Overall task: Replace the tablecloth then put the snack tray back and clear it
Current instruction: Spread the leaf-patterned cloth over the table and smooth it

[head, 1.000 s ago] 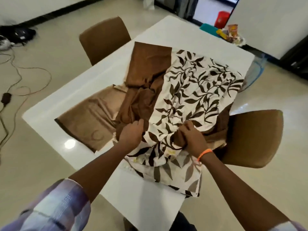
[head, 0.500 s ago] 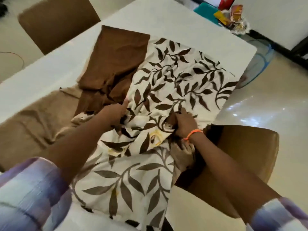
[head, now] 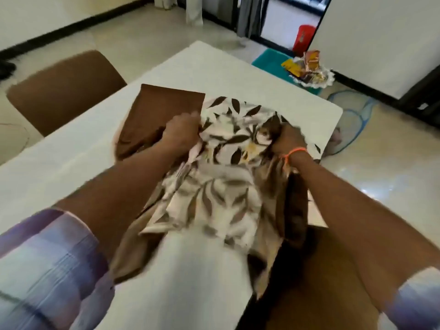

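A tablecloth [head: 226, 186], white with brown leaves and plain brown panels, lies bunched on the white table [head: 202, 70]. My left hand [head: 182, 132] grips a fold at the cloth's left side, next to the dark brown panel [head: 164, 108]. My right hand [head: 288, 141], with an orange band at the wrist, clutches the cloth's right side near the table's edge. The cloth between my hands is gathered and blurred by motion. The snack tray [head: 309, 77] with packets sits on the floor beyond the table's far right corner.
A brown chair [head: 64, 91] stands at the table's left side; another brown chair [head: 333, 270] is under my right arm. A teal mat [head: 269, 63], a red container [head: 303, 40] and a blue mesh cover [head: 354, 108] lie on the tiled floor.
The flat-lying cloth has been gathered into a bunch, and both hands have moved farther across the table with it. The view has tilted up and the tan part has pulled in from the left.
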